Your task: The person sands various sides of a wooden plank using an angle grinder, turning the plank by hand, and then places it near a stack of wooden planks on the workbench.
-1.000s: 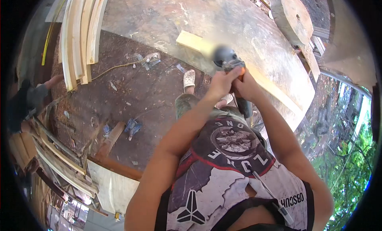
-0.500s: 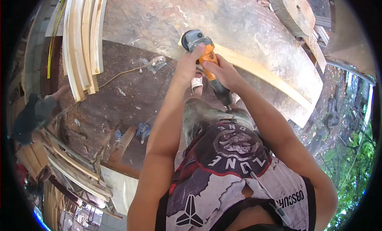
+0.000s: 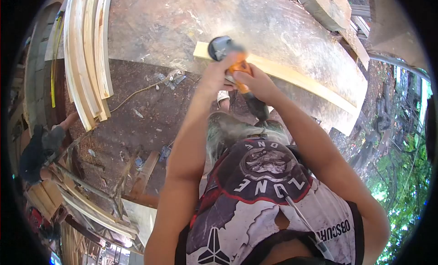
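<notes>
An orange and grey angle grinder (image 3: 241, 68) is held in both hands, its round disc end toward the far left. My left hand (image 3: 219, 75) wraps around the front of the tool near the head. My right hand (image 3: 258, 84) grips the orange body further back, with the dark rear end pointing toward my waist. Beneath the disc lies a long pale wooden strip (image 3: 301, 82) on a worn sheet-topped table (image 3: 169, 23). The disc is over the strip's left end; whether it touches the wood I cannot tell, as the head is blurred.
Several long boards (image 3: 86, 55) are stacked at the left, beside a yellow tape measure (image 3: 55, 64). A round wood slab (image 3: 326, 9) sits at the far right. A cord (image 3: 137, 90) crosses the littered ground. Another person (image 3: 39, 148) is at the left edge.
The view has shifted slightly. Relative to the wooden strip, the grinder's head has moved right from its left end, uncovering more of that end. Both hands keep their hold.
</notes>
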The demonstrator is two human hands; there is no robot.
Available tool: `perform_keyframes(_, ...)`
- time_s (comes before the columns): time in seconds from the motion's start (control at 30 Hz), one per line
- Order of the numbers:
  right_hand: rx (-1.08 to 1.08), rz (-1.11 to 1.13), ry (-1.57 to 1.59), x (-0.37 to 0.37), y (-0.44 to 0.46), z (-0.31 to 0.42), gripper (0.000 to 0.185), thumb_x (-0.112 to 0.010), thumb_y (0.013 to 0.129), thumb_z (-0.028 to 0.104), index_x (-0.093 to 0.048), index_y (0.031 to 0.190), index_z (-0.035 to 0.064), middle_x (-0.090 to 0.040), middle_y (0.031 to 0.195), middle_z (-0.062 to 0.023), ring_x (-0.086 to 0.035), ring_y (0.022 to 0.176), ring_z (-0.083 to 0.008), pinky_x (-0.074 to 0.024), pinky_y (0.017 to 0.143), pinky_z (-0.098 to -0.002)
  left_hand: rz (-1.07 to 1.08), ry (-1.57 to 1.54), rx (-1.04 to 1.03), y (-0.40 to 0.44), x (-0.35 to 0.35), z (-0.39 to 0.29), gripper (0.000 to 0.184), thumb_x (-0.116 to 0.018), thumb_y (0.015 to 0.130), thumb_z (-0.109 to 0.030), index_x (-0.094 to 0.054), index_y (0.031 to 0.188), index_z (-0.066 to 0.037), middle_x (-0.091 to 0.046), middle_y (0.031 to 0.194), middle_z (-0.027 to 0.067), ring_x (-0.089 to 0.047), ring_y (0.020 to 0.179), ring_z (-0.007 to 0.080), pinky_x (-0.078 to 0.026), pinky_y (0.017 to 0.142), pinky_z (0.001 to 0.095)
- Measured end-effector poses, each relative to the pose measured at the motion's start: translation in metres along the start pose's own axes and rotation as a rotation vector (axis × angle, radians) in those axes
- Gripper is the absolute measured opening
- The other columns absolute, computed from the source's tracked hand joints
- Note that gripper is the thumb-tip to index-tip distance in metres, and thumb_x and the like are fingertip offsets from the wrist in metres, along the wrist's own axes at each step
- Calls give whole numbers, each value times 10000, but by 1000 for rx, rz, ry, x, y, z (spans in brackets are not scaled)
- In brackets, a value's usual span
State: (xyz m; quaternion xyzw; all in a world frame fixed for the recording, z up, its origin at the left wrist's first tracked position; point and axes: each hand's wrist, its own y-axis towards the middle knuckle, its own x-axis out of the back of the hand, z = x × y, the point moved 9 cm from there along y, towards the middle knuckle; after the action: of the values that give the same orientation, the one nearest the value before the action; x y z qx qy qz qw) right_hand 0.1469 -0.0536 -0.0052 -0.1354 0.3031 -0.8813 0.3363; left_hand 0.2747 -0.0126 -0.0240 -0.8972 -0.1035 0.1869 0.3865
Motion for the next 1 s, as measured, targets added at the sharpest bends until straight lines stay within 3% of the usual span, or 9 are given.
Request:
perform_keyframes(0.13, -34, -6, 94, 13, -26, -9, 524, -683, 949, 344, -559, 1299, -26, -663, 1145, -91, -633, 1004, -160, -505, 887, -315, 105, 44, 28, -13, -31, 2, 751, -595, 913, -668, -647, 1292, -21, -704, 1080, 147, -721, 748, 259, -595, 710, 342)
perform_keyframes(0.3, 79, 42, 43, -18, -2, 8, 486, -685, 948, 338, -581, 1251, -27, -674, 1069, -91, -638, 951, -161, -514, 838, -314, 25, 52, 31, -12, 12, -3, 724, -578, 909, -706, -643, 1247, -69, -702, 1012, 105, -703, 752, 201, -570, 666, 331)
perform_keyframes(0.4, 48, 93, 51, -38, 7, 38, 523, -702, 922, 370, -601, 1234, -37, -690, 1046, -115, -651, 944, -181, -514, 840, -320, 28, 15, 63, -8, 41, -6, 697, -583, 908, -697, -673, 1219, -80, -721, 1016, 94, -701, 772, 210, -564, 697, 319)
perform_keyframes(0.47, 17, 28, -85, -32, 13, 37, 572, -714, 891, 408, -613, 1219, -50, -699, 1044, -136, -661, 950, -200, -512, 846, -328, 36, 12, 62, -11, 38, -12, 690, -575, 913, -699, -672, 1213, -85, -722, 1009, 84, -698, 757, 201, -558, 688, 309)
perform_keyframes(0.5, -12, 62, -115, -30, 13, 34, 646, -707, 909, 444, -572, 1274, -72, -673, 1114, -134, -628, 1024, -193, -489, 911, -326, 19, -10, 52, -12, 36, -14, 684, -566, 919, -701, -672, 1207, -90, -724, 1002, 75, -695, 742, 192, -553, 679, 299)
perform_keyframes(0.6, 12, 17, -56, -20, 2, 31, 604, -714, 878, 424, -605, 1220, -62, -697, 1072, -145, -663, 957, -208, -513, 844, -333, 2, 4, 66, -9, 27, -8, 675, -559, 933, -686, -671, 1202, -77, -723, 1009, 79, -707, 765, 204, -556, 693, 309)
perform_keyframes(0.83, 31, -84, 104, 28, -33, -8, 556, -699, 922, 366, -569, 1272, -46, -672, 1060, -91, -638, 936, -167, -518, 832, -325, 116, 86, 114, -5, -43, 8, 716, -536, 953, -673, -661, 1250, -34, -713, 1094, 141, -722, 847, 272, -568, 710, 337)
perform_keyframes(1.0, 57, -88, 207, 58, -49, -34, 528, -696, 937, 328, -550, 1289, -36, -655, 1062, -87, -619, 942, -152, -511, 831, -315, 187, 140, 130, 1, -84, 22, 682, -524, 965, -663, -696, 1193, -43, -722, 1071, 130, -713, 827, 244, -563, 704, 317)
